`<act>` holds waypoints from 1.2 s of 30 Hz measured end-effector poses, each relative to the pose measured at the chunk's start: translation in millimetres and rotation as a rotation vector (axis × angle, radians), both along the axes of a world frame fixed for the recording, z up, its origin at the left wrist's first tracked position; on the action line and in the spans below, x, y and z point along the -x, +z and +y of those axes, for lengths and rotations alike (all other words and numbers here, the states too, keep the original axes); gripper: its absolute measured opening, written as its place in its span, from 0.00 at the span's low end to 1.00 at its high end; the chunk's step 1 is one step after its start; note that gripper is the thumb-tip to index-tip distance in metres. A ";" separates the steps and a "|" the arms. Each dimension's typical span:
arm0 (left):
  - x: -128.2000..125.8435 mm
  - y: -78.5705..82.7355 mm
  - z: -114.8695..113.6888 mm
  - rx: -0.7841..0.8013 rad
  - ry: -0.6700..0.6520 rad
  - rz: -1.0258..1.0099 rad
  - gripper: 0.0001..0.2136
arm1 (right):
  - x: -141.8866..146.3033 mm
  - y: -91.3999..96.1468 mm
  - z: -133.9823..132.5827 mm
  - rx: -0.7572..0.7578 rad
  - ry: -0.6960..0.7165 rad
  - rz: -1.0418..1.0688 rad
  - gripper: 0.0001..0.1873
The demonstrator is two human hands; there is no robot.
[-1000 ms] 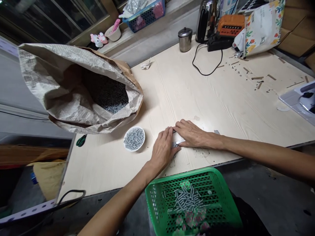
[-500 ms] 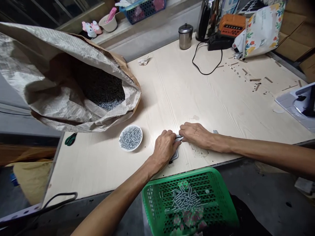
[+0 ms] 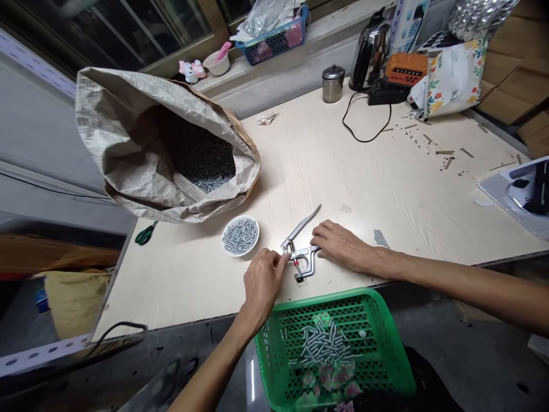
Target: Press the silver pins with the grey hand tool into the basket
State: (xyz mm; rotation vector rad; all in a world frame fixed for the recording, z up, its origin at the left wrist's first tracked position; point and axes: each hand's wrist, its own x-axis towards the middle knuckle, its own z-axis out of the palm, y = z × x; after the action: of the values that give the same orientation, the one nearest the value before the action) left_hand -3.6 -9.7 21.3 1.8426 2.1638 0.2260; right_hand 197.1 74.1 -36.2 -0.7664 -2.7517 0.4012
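Note:
A pair of silver snap-fastener pliers [image 3: 309,264] lies on the table near its front edge. Its upper handle is swung up and away, with a spring and a red part visible by the jaw. My right hand [image 3: 343,247] is closed round the end of the lower handle. Beside the jaw, my left hand [image 3: 265,279] is pinched, its fingertips at the pliers' left side; anything between them is too small to make out. To the left stands a white bowl [image 3: 240,254] full of small silver screw-like pieces [image 3: 241,234].
A green basket [image 3: 268,366] with longer screw-like pieces [image 3: 323,343] sits below the table edge. At left stands a large open sack [image 3: 128,189] of metal pieces, with green-handled scissors [image 3: 146,234] nearby. Toward the back are a metal canister [image 3: 333,86], kettle [image 3: 369,48] and cable [image 3: 364,140].
Both hands were together over the pliers, with the handles closed. Now the upper handle has sprung open, and my left hand has moved left to the jaw. The view has shifted.

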 end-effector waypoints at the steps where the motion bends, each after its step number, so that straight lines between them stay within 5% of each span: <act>1: -1.1 -1.1 -2.2 0.075 0.056 0.000 0.17 | 2.0 -4.8 -1.9 0.000 -0.022 0.010 0.04; 9: -15.5 -13.6 7.2 0.406 0.201 -0.142 0.16 | 4.3 -14.9 -9.6 0.047 -0.091 0.088 0.06; 12: -19.7 -9.7 -2.2 0.251 0.145 -0.022 0.12 | 2.1 -6.9 -0.6 0.066 -0.094 0.143 0.13; 16: -36.3 -15.4 -25.2 -0.082 -0.158 0.184 0.06 | 7.5 -3.0 27.2 -0.065 -0.188 0.115 0.16; 19: -46.2 -31.5 -35.1 -0.153 -0.300 0.287 0.01 | 18.4 -6.3 53.1 -0.066 -0.097 0.023 0.13; 22: -44.4 -44.3 -36.3 -0.193 -0.374 0.299 0.07 | 28.7 -8.5 72.2 -0.029 0.005 -0.015 0.11; 29: -1.9 -43.0 -37.3 -0.330 -0.225 -0.119 0.09 | 23.9 -10.1 80.4 -0.047 -0.031 0.030 0.12; 36: 20.0 -50.2 -29.4 -0.319 -0.163 -0.024 0.10 | 15.0 -8.6 83.7 0.005 -0.112 0.045 0.12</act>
State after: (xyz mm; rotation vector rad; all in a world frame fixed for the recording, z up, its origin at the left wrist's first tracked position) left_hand -23.6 -39.1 -28.9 2.1606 2.0415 0.5826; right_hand 182.1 157.8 -44.8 -0.8974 -2.6521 0.3978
